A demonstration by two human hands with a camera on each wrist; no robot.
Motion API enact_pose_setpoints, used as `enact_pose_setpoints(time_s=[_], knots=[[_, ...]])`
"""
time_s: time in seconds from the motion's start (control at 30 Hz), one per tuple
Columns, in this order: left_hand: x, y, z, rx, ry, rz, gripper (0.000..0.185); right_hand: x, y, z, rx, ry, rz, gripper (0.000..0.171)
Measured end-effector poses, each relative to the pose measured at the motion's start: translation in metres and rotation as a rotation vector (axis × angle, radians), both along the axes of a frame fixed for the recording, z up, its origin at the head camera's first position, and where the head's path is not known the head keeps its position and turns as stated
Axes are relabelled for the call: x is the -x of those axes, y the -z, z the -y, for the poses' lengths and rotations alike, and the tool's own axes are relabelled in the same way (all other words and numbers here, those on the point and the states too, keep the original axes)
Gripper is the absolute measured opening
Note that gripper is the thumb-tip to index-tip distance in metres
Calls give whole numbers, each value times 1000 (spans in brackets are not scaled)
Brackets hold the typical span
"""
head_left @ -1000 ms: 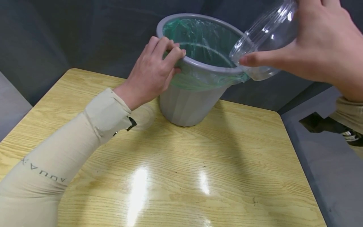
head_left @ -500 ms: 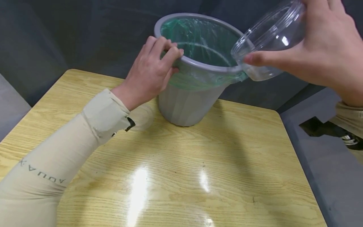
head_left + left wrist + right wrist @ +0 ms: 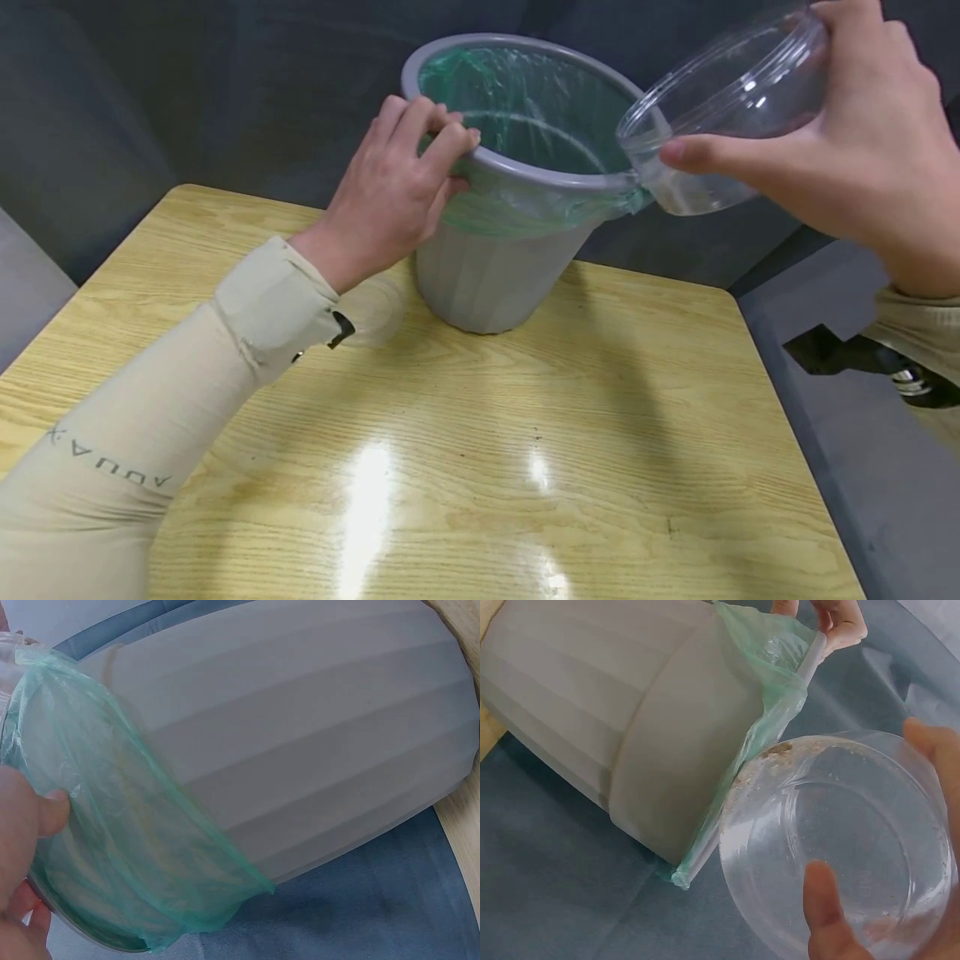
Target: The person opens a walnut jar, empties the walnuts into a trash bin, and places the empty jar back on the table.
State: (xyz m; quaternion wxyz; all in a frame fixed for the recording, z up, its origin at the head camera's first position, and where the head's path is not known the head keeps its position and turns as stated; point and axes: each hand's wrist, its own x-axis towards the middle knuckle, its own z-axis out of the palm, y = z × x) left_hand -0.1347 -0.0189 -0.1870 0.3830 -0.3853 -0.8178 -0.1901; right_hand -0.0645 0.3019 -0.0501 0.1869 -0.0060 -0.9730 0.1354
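A grey trash bin (image 3: pixel 487 279), lined with a thin green plastic bag (image 3: pixel 517 92), stands tilted on the table. My left hand (image 3: pixel 393 179) grips the bin's near left rim, fingers over the edge and thumb (image 3: pixel 52 814) outside on the bag. My right hand (image 3: pixel 877 150) holds a clear round plastic tub (image 3: pixel 750 96), tipped on its side against the bin's right rim. In the right wrist view, brownish residue (image 3: pixel 780 754) lies along the tub's lower wall, beside the bag's folded edge. The bin's bottom inside is hidden.
A clear round lid (image 3: pixel 375 312) lies flat on the wooden table (image 3: pixel 480 467), left of the bin and near my left cuff. Dark cloth (image 3: pixel 225 100) hangs behind the table. Small dark specks dot the tabletop.
My right hand has shifted slightly right and down with the tub, whose tilt has turned a little. My left hand keeps its grip, and the bin appears slightly further left.
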Motion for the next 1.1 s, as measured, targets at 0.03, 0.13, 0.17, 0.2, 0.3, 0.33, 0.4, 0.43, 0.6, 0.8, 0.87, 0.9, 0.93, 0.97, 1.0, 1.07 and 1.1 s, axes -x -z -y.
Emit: enact_pose_setpoints(time_s=[0.03,0.13,0.17,0.2,0.3,0.33,0.4,0.43,0.6,0.8,0.87,0.9,0.93,0.97,1.0,1.07,1.1], knots=[[0,0,0,-1,1,1,30,0,2,-2,7,1,-5,106],[0,0,1,-1,0,5,30,-3,5,-2,18,18,-10,104],[0,0,1,-1,0,7,30,-4,5,-2,25,19,-10,104],[0,0,1,-2,0,7,30,-5,6,-2,32,23,-8,103],[0,1,2,-3,0,6,30,-8,8,-2,63,28,3,101],[0,1,3,-3,0,5,30,-8,8,-3,78,27,3,100],[0,1,3,-2,1,2,30,-8,9,-5,108,25,2,99],[0,1,3,-2,1,3,30,-8,10,-6,122,24,0,98],[0,1,4,-1,1,5,30,-9,12,-12,179,12,-18,94],[0,1,5,4,-5,7,30,-14,15,-10,233,13,-26,87],[0,1,6,6,-6,11,30,-16,15,-9,244,17,-27,85],[0,1,6,6,-5,12,30,-17,16,-8,249,20,-28,85],[0,1,6,6,-5,14,30,-18,16,-7,253,21,-29,84],[0,1,6,6,-5,15,30,-19,16,-7,261,21,-29,83],[0,1,6,6,-4,15,30,-19,17,-7,264,23,-30,82],[1,2,6,6,-5,17,30,-21,18,-6,274,22,-29,81],[1,2,6,7,-4,17,30,-21,18,-6,280,20,-30,82]])
